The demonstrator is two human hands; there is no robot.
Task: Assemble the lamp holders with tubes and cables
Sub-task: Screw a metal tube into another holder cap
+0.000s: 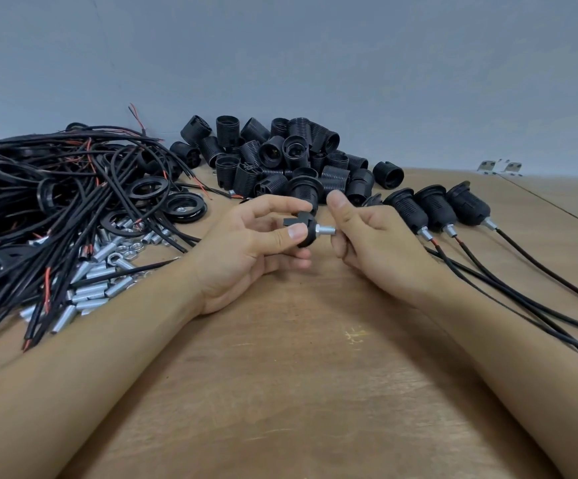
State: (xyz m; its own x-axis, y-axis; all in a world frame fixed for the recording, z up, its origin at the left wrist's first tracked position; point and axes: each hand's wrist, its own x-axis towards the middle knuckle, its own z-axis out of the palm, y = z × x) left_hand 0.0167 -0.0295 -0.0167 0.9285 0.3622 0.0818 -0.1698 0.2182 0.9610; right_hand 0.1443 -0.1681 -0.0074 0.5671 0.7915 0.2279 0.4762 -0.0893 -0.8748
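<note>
Near the middle of the frame, just above the wooden table (297, 392), a small black lamp-holder base (304, 228) is pinched in the left hand (246, 250), thumb on its near side and fingers curled over the top. A short silver tube (325, 230) sticks out of the base toward the right. The right hand (370, 243) sits just beside it, with its curled fingers closed around the tube's free end and the thumb raised above. The two hands are close together, joined through this one piece, and both forearms run down to the lower corners of the frame.

Directly behind the hands, in the upper middle, lies a heap of black threaded lamp holders (280, 157) against the grey wall (315, 63). To the right of the hands, three finished holders (439, 207) lie side by side, each with a silver tube at its end and a black cable (522, 288) trailing toward the lower right edge.

On the left of the frame a big tangle of black cables with red cores (56, 174) covers the table. Black rings (184, 207) lie at its right edge, and loose silver tubes and nuts (97, 274) are scattered below them, near the left forearm. Two small metal brackets (501, 166) sit at the far right, by the wall.
</note>
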